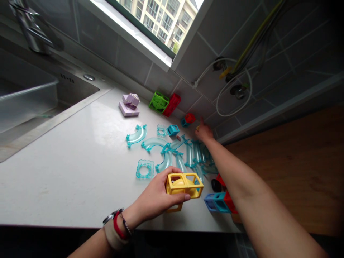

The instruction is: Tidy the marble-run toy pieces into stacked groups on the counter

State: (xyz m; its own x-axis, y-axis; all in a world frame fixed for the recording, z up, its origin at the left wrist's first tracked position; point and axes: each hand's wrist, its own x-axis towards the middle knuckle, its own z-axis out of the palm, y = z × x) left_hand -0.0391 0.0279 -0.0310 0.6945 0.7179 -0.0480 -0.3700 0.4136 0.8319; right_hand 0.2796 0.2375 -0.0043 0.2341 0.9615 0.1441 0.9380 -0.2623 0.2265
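My left hand (157, 196) grips a yellow open-frame block (184, 186) with a yellow ball-like piece inside it, held just above the white counter (70, 168) near its front edge. My right hand (203, 132) is stretched far out to the back of the counter, by the tiled wall. Its fingers touch a small yellow piece (198, 127) that is mostly hidden. A red and blue small block (188, 119) lies just left of that hand. Several clear teal curved track pieces (161, 150) lie spread between the two hands.
Green (159, 101) and red (172, 104) frame blocks stand against the wall, purple blocks (129, 104) left of them. Blue, teal and red blocks (219, 202) sit under my right forearm. A steel sink (32, 96) and tap fill the left. White hoses (236, 89) hang on the wall.
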